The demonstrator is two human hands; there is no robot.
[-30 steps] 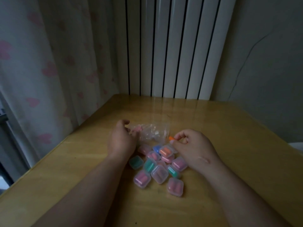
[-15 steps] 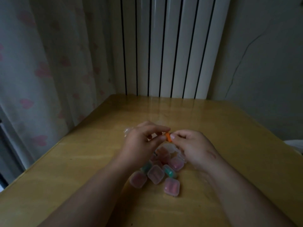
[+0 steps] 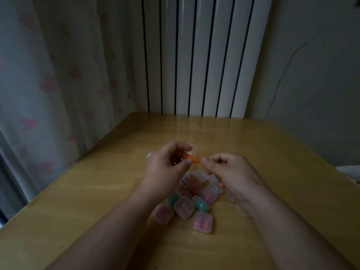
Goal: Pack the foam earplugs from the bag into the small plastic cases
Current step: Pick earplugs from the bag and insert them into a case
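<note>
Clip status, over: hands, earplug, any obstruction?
Left hand pinches orange earplug. Right hand curled beside it, nothing seen held. Filled cases clustered on table below; nothing blocking.

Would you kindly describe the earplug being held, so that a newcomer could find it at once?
On the wooden table before the white radiator lies a cluster of small plastic cases. Just above it, the left hand pinches the orange earplug between thumb and forefinger. It alone is bright orange and held up, outside any case.
</note>
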